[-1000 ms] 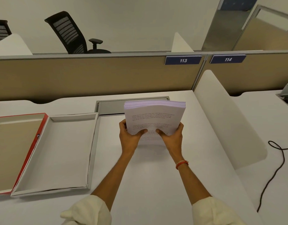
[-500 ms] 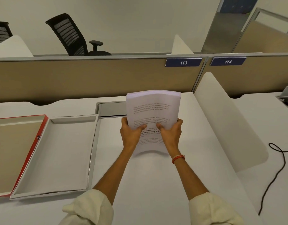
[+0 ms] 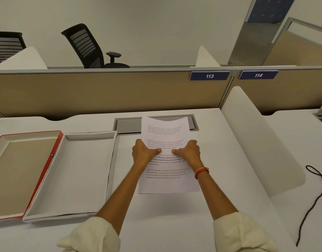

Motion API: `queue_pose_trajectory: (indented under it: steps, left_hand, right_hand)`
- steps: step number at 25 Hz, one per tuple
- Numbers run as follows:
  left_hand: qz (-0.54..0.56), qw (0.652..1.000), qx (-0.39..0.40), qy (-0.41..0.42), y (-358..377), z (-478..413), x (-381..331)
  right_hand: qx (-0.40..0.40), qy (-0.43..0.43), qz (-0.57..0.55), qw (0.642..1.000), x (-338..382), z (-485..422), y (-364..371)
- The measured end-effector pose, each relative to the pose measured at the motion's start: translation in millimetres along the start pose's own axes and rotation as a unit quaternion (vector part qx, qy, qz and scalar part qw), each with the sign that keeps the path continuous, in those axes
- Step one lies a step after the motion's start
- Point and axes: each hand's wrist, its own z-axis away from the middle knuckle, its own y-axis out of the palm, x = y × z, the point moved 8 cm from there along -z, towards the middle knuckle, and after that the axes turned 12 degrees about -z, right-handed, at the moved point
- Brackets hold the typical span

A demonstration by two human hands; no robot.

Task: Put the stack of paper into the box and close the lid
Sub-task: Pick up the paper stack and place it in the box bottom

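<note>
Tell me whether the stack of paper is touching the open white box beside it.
Apart. The head view shows a strip of bare desk between the left edge of the stack of paper and the right wall of the white box.

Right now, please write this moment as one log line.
hands: both hold paper stack | box: open, empty | lid: off

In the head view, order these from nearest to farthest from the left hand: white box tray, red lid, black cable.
1. White box tray, just left of the left hand.
2. Red lid, further left.
3. Black cable, far right.
</note>
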Motion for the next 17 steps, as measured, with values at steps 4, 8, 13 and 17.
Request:
queue_pose_trajectory:
  steps: [4,8,13,17]
  left_hand:
    - [-0.009,1.0,-0.003,0.0,-16,2,15]
    - [-0.009,1.0,-0.009,-0.005,-42,-2,36]
    - [-0.009,1.0,-0.011,-0.023,-80,-11,70]
    - [-0.013,0.999,-0.016,-0.024,-113,-19,97]
  right_hand:
    - [0.009,-0.005,0.0,1.0,3,12,21]
    - [0.021,-0.016,0.003,1.0,15,26,49]
    - [0.034,-0.031,0.003,0.999,35,43,92]
    - [0.045,-0.032,0.004,0.998,49,56,133]
